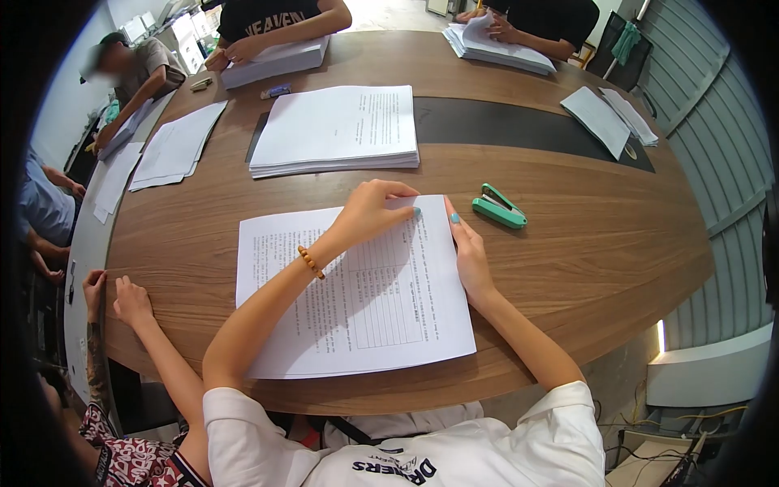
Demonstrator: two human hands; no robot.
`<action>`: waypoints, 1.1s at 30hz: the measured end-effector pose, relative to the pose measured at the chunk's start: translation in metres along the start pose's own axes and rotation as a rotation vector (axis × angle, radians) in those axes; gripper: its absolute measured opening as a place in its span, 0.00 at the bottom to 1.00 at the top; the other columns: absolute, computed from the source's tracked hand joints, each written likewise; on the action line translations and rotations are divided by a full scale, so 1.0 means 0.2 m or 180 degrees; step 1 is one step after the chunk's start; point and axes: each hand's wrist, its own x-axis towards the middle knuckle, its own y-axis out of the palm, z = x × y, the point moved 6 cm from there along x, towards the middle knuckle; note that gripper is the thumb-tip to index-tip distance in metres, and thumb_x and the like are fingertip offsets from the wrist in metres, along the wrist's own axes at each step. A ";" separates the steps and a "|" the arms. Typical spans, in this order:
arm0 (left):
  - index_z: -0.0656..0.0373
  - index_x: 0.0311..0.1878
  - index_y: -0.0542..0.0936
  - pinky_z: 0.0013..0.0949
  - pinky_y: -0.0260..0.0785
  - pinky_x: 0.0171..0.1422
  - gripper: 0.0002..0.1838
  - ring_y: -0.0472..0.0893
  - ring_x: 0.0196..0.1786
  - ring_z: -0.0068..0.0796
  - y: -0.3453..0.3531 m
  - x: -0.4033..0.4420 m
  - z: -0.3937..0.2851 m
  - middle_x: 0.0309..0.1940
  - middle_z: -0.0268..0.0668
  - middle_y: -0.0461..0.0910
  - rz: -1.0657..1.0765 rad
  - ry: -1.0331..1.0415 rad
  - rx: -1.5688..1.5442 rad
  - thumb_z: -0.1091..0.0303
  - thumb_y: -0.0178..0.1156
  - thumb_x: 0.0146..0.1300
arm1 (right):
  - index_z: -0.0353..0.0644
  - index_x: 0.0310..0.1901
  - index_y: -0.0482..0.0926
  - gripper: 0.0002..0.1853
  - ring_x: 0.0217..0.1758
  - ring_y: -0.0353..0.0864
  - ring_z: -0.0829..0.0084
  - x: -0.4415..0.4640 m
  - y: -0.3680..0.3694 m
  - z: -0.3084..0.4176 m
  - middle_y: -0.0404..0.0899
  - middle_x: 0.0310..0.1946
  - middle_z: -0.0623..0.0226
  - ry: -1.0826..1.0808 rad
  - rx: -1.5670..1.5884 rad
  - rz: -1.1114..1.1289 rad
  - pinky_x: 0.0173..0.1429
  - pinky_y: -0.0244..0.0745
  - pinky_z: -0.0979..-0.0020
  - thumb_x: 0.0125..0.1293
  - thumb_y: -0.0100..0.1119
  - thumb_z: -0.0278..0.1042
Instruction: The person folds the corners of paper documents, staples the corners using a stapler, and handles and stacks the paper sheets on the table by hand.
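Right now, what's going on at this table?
The person's left hand and right hand are at the top right corner of printed sheets. A green stapler lies nearby, untouched. Beyond the sheets sits a taller paper stack; other people around the table have papers too.

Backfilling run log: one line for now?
left hand at far edge of papers | right hand at their right edge | stapler on table, untouched

Hands (376,213) on printed sheets (349,292), green stapler (500,207) near, wooden table (584,268)
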 end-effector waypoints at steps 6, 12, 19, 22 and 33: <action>0.59 0.46 0.81 0.37 0.72 0.50 0.17 0.80 0.46 0.42 0.01 0.00 0.01 0.42 0.45 0.81 -0.0052 0.0088 0.0057 0.64 0.61 0.52 | 0.37 0.68 0.53 0.25 0.58 0.66 0.77 0.00 0.00 0.01 0.64 0.61 0.60 0.0065 -0.0133 -0.0005 0.61 0.59 0.77 0.73 0.33 0.39; 0.54 0.47 0.81 0.37 0.72 0.50 0.17 0.80 0.45 0.42 0.01 -0.02 -0.02 0.42 0.44 0.81 0.0059 -0.0105 0.0184 0.64 0.61 0.52 | 0.39 0.68 0.53 0.25 0.57 0.66 0.78 0.01 -0.01 0.01 0.65 0.60 0.61 0.0009 -0.0064 -0.0088 0.61 0.60 0.77 0.73 0.32 0.39; 0.56 0.48 0.81 0.31 0.70 0.40 0.18 0.77 0.33 0.30 0.00 -0.03 -0.04 0.35 0.42 0.82 -0.0043 0.0040 0.0175 0.67 0.60 0.51 | 0.40 0.68 0.54 0.24 0.55 0.68 0.78 0.01 -0.01 0.01 0.66 0.59 0.60 0.0075 -0.0120 -0.0054 0.59 0.61 0.76 0.73 0.32 0.38; 0.57 0.47 0.81 0.35 0.72 0.48 0.17 0.81 0.41 0.39 0.00 -0.03 -0.04 0.40 0.45 0.82 0.0002 -0.0023 0.0191 0.65 0.60 0.52 | 0.41 0.68 0.55 0.24 0.56 0.68 0.77 0.01 -0.01 0.01 0.66 0.59 0.59 0.0040 -0.0204 -0.0076 0.59 0.61 0.76 0.73 0.32 0.38; 0.58 0.49 0.80 0.33 0.71 0.51 0.17 0.81 0.43 0.36 0.02 -0.03 -0.04 0.43 0.42 0.81 -0.0150 0.0472 0.0022 0.69 0.58 0.53 | 0.40 0.65 0.60 0.22 0.55 0.70 0.77 0.11 -0.08 0.01 0.69 0.57 0.62 -0.0329 -0.0340 -0.0148 0.60 0.63 0.76 0.72 0.33 0.35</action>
